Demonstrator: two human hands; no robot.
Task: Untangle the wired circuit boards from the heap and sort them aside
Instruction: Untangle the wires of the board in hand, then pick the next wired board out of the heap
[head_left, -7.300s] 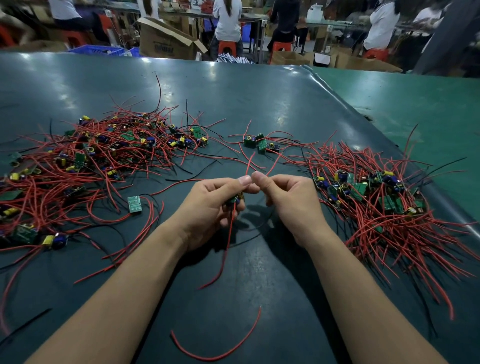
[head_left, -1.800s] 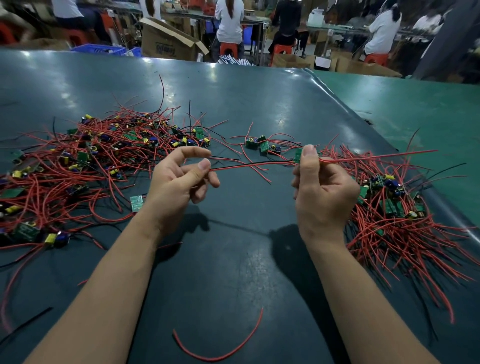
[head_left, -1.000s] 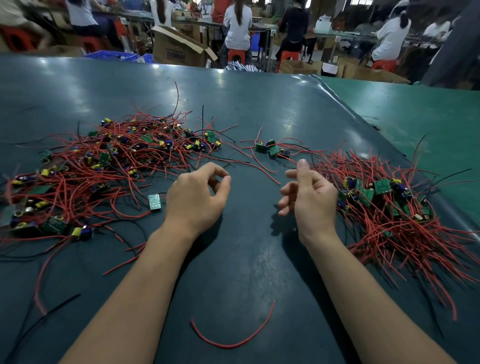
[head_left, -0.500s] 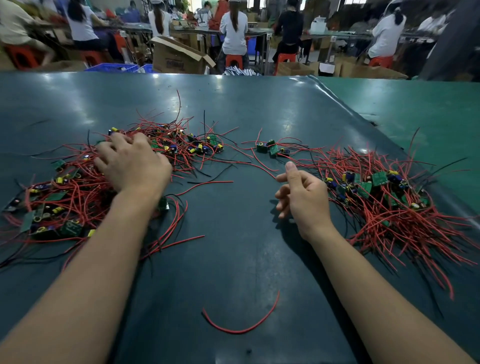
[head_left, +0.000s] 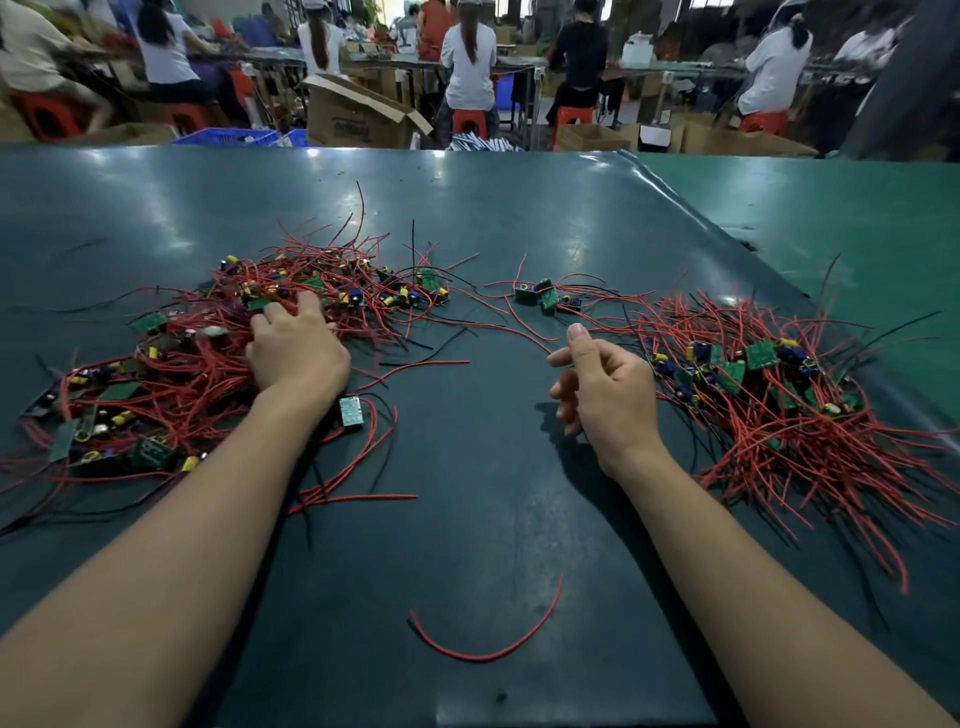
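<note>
The left hand (head_left: 298, 351) rests palm down on the tangled heap (head_left: 208, 358) at left, fingers among its wires; its grip cannot be told. The right hand (head_left: 602, 387) hovers loosely curled, empty, beside the sorted pile (head_left: 769, 395) at right.

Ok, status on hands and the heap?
Left hand reaching into tangled red-wired board heap. Right hand loosely curled, holding nothing. Sorted pile at right.
</note>
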